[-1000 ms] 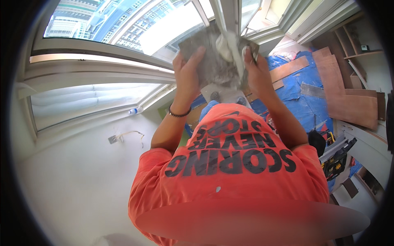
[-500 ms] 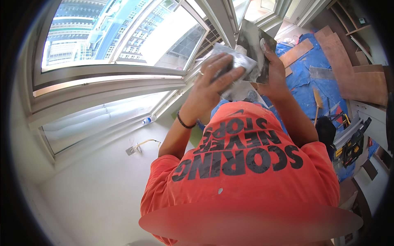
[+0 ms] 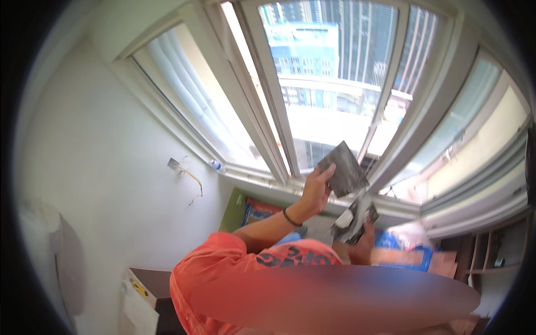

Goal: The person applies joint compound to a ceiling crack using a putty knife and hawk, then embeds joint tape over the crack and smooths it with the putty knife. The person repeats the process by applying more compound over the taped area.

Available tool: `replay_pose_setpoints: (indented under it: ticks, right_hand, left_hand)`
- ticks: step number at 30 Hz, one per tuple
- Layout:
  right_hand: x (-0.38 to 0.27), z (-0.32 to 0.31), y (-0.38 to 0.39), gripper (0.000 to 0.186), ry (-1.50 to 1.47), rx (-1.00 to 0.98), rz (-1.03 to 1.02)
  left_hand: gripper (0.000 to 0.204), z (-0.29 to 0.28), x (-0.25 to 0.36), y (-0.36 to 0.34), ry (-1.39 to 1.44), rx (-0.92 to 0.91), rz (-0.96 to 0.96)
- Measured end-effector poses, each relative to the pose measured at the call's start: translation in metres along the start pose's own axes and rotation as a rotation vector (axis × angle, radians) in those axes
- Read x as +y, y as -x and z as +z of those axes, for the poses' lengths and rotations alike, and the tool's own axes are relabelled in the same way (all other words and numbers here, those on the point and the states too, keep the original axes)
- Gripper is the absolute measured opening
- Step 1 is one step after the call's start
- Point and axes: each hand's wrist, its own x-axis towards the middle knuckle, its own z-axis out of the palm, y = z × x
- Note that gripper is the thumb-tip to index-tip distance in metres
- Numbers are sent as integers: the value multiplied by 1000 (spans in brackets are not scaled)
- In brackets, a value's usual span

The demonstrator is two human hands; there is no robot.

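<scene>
My left hand [image 3: 317, 196], with a dark bead bracelet at the wrist, is closed around the edge of a wide grey putty blade [image 3: 345, 172]. The blade is tilted up in front of the window and its far side is smeared grey. Lower and to the right, my right hand [image 3: 364, 241] grips a second dark flat plate [image 3: 352, 230]. White putty [image 3: 344, 219] lies on that plate. The lower corner of the left blade is close to the right plate; I cannot tell if they touch. The right hand's fingers are partly hidden behind the plate.
A tall window frame [image 3: 276, 111] fills the space ahead. Wires stick out of a wall box [image 3: 174, 164] on the white wall at left. A small bottle [image 3: 215, 164] stands on the sill. Blue sheeting [image 3: 422, 258] and brown boards lie at lower right, beside shelving [image 3: 497, 245].
My view has swung right toward the window. The left blade has lifted away from over the plate and turned, showing its broad face. The right hand with its plate now appears lower in view.
</scene>
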Motion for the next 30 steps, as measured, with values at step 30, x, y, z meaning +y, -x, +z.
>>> replay_pose_setpoints:
  ticks: [30]
  right_hand:
    - [60,173,-101,29,-91,-263,306]
  left_hand:
    - [27,165,493,40,-1781,261,2674]
